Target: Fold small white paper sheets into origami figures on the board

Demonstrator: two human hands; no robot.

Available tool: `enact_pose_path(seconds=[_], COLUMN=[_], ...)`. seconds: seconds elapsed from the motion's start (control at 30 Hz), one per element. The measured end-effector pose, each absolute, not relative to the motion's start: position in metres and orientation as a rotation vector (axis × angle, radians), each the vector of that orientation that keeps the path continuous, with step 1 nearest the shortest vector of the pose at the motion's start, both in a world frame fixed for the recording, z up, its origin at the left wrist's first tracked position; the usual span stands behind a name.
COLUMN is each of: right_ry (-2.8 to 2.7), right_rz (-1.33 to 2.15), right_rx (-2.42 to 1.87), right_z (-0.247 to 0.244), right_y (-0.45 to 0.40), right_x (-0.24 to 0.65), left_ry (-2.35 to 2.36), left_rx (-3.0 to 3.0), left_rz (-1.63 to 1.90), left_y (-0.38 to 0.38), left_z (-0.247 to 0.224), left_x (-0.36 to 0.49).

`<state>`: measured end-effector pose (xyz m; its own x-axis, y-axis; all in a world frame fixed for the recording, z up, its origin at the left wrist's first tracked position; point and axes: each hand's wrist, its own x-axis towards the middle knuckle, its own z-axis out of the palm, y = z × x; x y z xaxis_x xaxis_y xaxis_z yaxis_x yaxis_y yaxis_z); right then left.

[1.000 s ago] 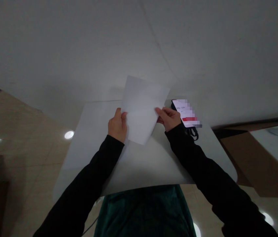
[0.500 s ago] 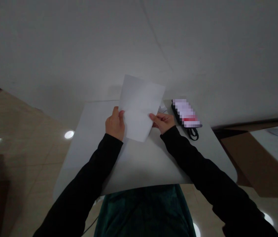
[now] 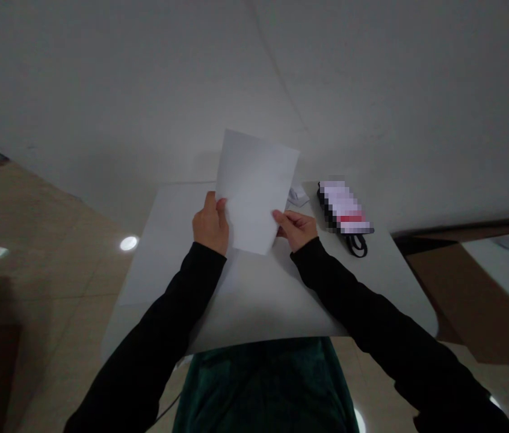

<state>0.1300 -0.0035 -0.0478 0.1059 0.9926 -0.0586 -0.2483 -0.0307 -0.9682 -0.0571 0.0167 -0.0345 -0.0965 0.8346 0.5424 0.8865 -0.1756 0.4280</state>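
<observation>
A plain white sheet of paper (image 3: 257,186) is held up, tilted, above the white table (image 3: 272,300). My left hand (image 3: 210,224) grips its left edge, thumb in front and fingers behind. At the lower right edge, my right hand (image 3: 297,227) pinches the sheet between thumb and fingers. Behind the sheet, partly hidden, lies a small piece of white paper (image 3: 298,196) close to my right hand. Another flat white sheet (image 3: 159,240) appears to lie on the table's left side.
To the right of my right hand lies a phone (image 3: 343,207) with a blurred screen and a black strap loop (image 3: 357,245). A grey-white wall (image 3: 146,90) rises behind the table. A brown box-like panel (image 3: 471,300) stands at the right.
The paper has risen slightly and stands a little more upright, its surface flatter. More of the small white piece shows behind it. Both hands keep their hold.
</observation>
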Motion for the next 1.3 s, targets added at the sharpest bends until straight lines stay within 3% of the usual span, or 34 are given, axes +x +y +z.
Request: enact_pose_path(seconds=[1.03, 1.3], right_ry=[-0.930, -0.936], right_rz=[1.535, 1.320], right_rx=[-1.024, -1.059], right_z=[-0.052, -0.053], right_y=[-0.024, -0.016], right_x=[0.108, 0.112], left_ry=[-2.006, -1.863], left_rx=[-1.898, -1.816], left_rz=[-1.297, -1.531], left_y=[0.022, 0.019], left_z=[-0.033, -0.034], left_x=[-0.065, -0.059])
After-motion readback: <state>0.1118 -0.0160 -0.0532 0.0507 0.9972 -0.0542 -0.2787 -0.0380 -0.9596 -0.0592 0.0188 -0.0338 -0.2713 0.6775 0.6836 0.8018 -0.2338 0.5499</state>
